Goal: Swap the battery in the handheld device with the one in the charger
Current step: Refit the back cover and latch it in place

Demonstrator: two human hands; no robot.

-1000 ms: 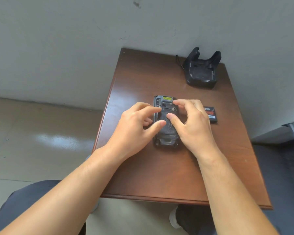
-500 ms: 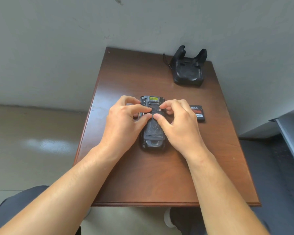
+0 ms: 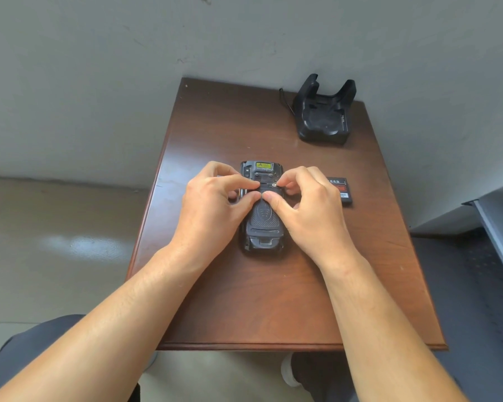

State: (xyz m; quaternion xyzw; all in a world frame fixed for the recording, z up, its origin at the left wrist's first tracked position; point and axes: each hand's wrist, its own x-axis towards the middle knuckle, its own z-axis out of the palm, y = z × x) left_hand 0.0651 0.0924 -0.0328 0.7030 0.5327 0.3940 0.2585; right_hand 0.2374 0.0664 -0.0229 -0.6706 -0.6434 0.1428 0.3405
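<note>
A black handheld device (image 3: pixel 262 227) lies face down in the middle of the brown table (image 3: pixel 244 300), its back cover on and a yellow label at its far end. My left hand (image 3: pixel 215 207) rests on its left side, thumb and forefinger pressed on the cover's upper edge. My right hand (image 3: pixel 308 210) rests on the right side, thumb on the cover and forefinger at a small silver latch. A loose black battery (image 3: pixel 341 191) with a red label lies flat just right of my right hand. The black charger cradle (image 3: pixel 323 114) stands at the far right corner.
A cable runs from the charger's left side toward the wall (image 3: pixel 99 82), which the table touches. A grey shelf edge (image 3: pixel 500 227) is at the right. My knees and a white shoe show below the table's front edge.
My two thumbs have come together on the upper part of the back cover. The view has shifted a little; the device, battery and charger stay in place.
</note>
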